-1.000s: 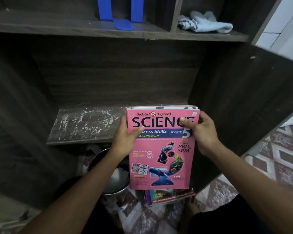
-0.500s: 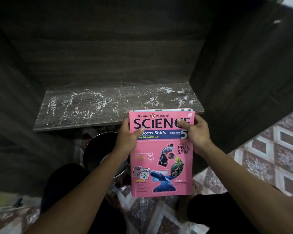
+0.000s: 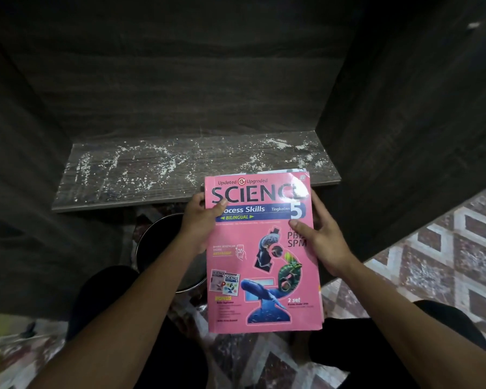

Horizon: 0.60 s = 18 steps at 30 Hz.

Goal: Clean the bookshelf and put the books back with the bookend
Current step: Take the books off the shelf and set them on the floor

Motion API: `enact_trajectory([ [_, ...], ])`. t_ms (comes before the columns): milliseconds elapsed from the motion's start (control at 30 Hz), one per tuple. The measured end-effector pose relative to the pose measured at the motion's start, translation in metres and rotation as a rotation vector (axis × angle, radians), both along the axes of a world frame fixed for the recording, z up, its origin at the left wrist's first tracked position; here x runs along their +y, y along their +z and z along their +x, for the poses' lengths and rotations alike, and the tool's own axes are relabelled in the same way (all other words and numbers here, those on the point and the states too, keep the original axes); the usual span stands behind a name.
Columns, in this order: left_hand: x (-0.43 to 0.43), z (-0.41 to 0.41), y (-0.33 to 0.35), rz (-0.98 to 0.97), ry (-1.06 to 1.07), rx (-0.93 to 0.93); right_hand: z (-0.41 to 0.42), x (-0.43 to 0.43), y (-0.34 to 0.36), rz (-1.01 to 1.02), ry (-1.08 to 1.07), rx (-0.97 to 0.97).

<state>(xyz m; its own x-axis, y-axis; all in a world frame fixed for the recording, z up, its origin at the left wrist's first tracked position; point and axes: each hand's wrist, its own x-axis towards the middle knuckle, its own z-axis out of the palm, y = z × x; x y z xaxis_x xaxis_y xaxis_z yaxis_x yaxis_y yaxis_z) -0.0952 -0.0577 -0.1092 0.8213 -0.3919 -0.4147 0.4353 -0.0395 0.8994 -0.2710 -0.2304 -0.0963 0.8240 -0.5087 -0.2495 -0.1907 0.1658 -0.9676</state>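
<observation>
I hold a stack of books with a pink "SCIENCE" book [image 3: 261,262] on top, in front of the lowest shelf board [image 3: 152,175], which is strewn with white crumbs and dust. My left hand [image 3: 199,220] grips the stack's left edge, thumb on the cover. My right hand [image 3: 323,237] grips the right edge, thumb lying across the cover near the "5". The stack's far end hangs over the board's front right part. The bookend is out of view.
A metal pot [image 3: 163,254] stands on the patterned tile floor [image 3: 446,254] below the shelf, left of the books. Dark cabinet walls [image 3: 404,122] close in the shelf at left, back and right. My knees are at the bottom.
The view tilted down, so the upper shelf with the blue bookend and cloth left the frame. The book stack came out toward me and lower; my right thumb slid down the cover.
</observation>
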Motion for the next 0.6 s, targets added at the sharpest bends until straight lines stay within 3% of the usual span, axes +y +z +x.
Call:
enact_trajectory([
  [367,0.009,-0.003,0.009,0.024,-0.104,-0.235,0.007,0.003,-0.005,0.146,-0.154,-0.128],
  [600,0.018,-0.045,-0.033,-0.028,-0.172,-0.247,0.003,-0.008,-0.013,0.171,-0.188,-0.091],
])
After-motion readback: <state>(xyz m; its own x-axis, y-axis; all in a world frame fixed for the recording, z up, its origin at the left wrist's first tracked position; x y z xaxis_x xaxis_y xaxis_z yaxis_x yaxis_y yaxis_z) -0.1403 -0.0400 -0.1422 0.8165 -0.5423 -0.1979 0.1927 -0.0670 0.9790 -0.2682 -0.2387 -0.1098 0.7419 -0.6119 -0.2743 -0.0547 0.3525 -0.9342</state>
